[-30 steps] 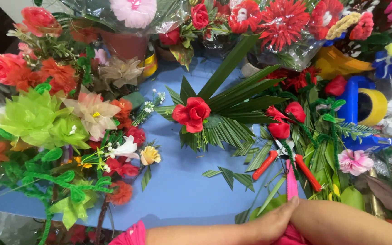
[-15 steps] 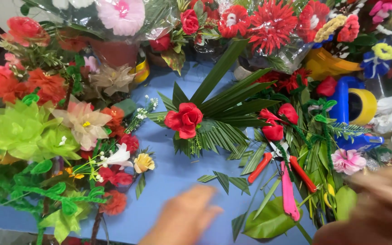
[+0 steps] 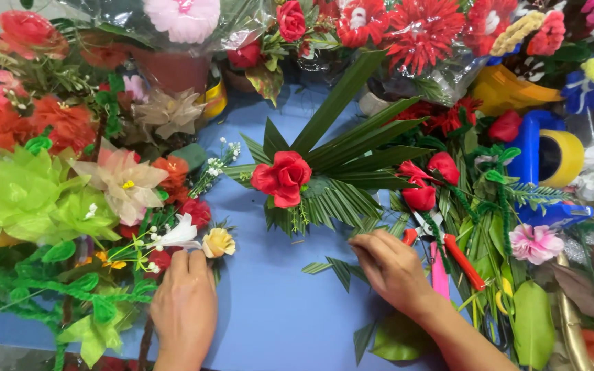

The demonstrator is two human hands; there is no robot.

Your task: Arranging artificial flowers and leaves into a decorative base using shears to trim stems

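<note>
On the blue table (image 3: 276, 309), a red rose on fanned palm leaves (image 3: 283, 177) lies at twelve o'clock, the left hand (image 3: 185, 302) rests flat at seven, fingers together, touching a small yellow flower (image 3: 218, 242), while the right hand (image 3: 393, 269) at four curls over red-handled scissors (image 3: 463, 261), grip unclear.

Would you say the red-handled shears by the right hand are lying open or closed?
Open. The two red handles of the shears splay apart in a V on the blue table, one beside the right hand, which partly covers it.
</note>
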